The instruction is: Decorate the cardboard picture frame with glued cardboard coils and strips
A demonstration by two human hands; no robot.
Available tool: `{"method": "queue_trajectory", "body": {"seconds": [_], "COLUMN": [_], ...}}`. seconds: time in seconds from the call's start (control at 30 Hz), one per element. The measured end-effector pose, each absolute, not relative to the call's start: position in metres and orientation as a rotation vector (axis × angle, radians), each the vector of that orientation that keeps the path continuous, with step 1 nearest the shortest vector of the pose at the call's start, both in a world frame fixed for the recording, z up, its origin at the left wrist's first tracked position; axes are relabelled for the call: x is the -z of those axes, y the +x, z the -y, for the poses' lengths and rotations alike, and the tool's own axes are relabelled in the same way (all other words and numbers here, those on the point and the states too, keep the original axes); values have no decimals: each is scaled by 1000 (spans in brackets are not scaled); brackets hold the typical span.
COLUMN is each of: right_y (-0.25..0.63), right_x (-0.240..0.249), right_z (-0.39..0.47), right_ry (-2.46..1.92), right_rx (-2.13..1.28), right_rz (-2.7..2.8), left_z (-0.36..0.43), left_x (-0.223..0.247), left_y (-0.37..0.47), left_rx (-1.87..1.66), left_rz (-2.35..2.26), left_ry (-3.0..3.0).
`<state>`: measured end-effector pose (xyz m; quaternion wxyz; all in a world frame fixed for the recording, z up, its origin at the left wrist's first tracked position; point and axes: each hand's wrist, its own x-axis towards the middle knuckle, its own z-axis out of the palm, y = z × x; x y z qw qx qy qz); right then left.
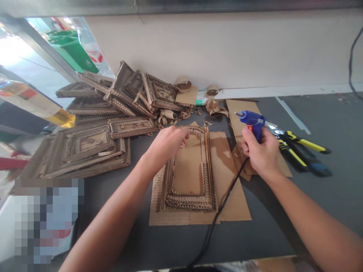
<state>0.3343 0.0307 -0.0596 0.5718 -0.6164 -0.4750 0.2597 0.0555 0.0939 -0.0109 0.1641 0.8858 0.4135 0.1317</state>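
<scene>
Our right hand, right of centre, is wrapped around a blue glue gun, nozzle pointing left. Our left hand curls over the upper left of a cardboard frame at lower centre; we cannot tell whether its fingers pinch anything. The frame lies on cardboard sheets. Yellow-and-black pliers lie at right, more cardboard frames at left.
</scene>
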Motion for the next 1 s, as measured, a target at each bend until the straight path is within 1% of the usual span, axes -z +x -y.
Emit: {"method": "queue_trajectory", "body": {"seconds": [0.1,0.33,1.0], "right_y": [335,346,345], "right_x": [51,44,63], "right_z": [-33,-40,-41], "right_ry": [-1415,-1373,-1359], "right_rx": [-688,-657,-695], "right_rz": [952,870,897], "left_z": [-93,-95,-93], "left_x": [12,15,13], "left_y": [56,57,61], "left_rx": [-402,-427,-410], "left_rz": [-1173,-1171,-1302], "left_ry": [2533,2430,2324]}}
